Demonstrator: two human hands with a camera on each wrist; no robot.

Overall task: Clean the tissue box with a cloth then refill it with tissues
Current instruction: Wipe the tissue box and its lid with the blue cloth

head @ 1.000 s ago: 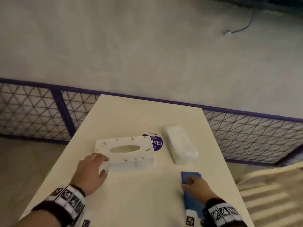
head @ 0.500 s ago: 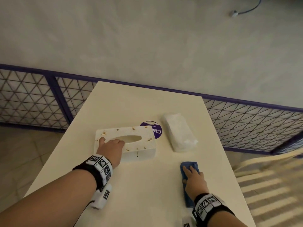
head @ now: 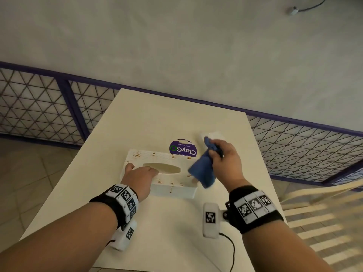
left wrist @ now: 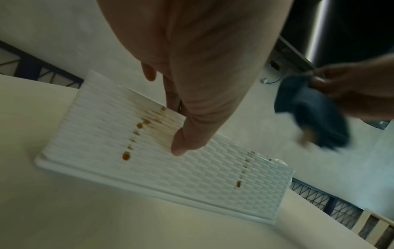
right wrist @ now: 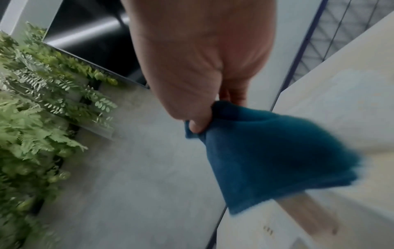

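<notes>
The white woven-pattern tissue box lies on the table with brown stains on its top and front wall. My left hand holds its left end, fingers over the top by the oval slot, thumb pressed on the front wall. My right hand pinches a blue cloth by one corner. The cloth hangs above the box's right end, blurred by motion. The wrapped tissue pack is mostly hidden behind that hand.
A round purple ClayGo pack lies just behind the box. The cream table ends at a purple wire fence. A slatted chair stands at the right. Green plants show in the right wrist view.
My right hand has lifted the blue cloth off the table's near right and carried it up and left to the box's right end. My left hand stays on the box.
</notes>
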